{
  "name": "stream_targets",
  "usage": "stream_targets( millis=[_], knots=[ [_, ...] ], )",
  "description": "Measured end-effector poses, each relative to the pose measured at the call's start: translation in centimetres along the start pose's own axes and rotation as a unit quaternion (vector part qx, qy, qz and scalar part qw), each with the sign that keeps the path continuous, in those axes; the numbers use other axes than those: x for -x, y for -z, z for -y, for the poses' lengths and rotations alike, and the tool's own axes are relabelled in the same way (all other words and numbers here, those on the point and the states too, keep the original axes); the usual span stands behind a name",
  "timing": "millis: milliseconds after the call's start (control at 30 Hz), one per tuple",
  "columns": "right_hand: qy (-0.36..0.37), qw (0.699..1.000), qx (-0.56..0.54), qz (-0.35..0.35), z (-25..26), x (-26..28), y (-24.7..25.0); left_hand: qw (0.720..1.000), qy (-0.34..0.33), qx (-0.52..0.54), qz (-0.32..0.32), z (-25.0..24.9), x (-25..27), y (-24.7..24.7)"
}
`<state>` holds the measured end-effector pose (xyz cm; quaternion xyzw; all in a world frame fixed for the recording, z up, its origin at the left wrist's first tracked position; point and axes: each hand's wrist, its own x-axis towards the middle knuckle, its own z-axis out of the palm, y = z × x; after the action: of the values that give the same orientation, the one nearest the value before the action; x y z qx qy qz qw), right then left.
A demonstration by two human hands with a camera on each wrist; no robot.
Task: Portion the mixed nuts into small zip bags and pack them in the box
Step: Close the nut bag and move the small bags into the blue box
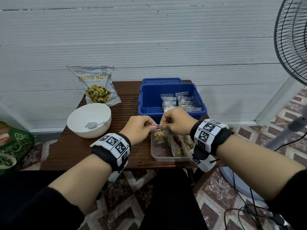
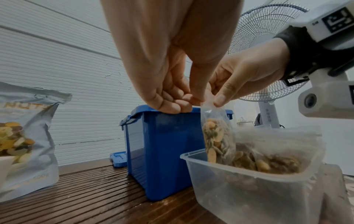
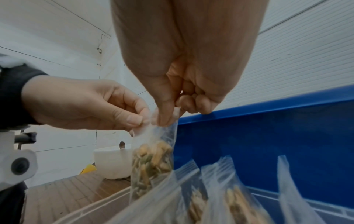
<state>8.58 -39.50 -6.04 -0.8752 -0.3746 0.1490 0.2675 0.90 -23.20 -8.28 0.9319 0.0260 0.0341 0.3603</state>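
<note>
A small clear zip bag (image 1: 159, 135) of mixed nuts hangs upright over the left end of a clear plastic tub (image 1: 157, 154). My left hand (image 1: 141, 128) pinches the bag's top strip at its left end, and my right hand (image 1: 174, 123) pinches it at the right end. In the left wrist view the zip bag (image 2: 217, 136) dangles from both thumbs, its bottom inside the tub (image 2: 239, 191). The right wrist view shows the zip bag (image 3: 153, 160) likewise, with more filled bags (image 3: 235, 201) leaning in the tub. Behind stands the blue box (image 1: 149, 98) holding several filled bags (image 1: 177, 102).
A white bowl (image 1: 78, 122) with a spoon (image 1: 93, 125) sits at the left of the wooden table (image 1: 74, 150). The mixed nuts pouch (image 1: 97, 87) stands behind it against the wall. The box's blue lid (image 1: 162, 80) lies behind the box. A standing fan (image 1: 292, 47) is at the right.
</note>
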Motion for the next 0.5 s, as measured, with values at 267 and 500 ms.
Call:
stream_targets(
  millis=[267,500],
  knots=[
    [0.013,1.000,0.013,-0.002,0.0,-0.2,-0.3,0.996,0.021,0.088,-0.015,-0.2,0.1,0.6],
    [0.016,1.000,0.008,-0.016,1.2,-1.3,2.1,0.982,0.023,0.150,-0.112,1.1,-0.9,2.0]
  ],
)
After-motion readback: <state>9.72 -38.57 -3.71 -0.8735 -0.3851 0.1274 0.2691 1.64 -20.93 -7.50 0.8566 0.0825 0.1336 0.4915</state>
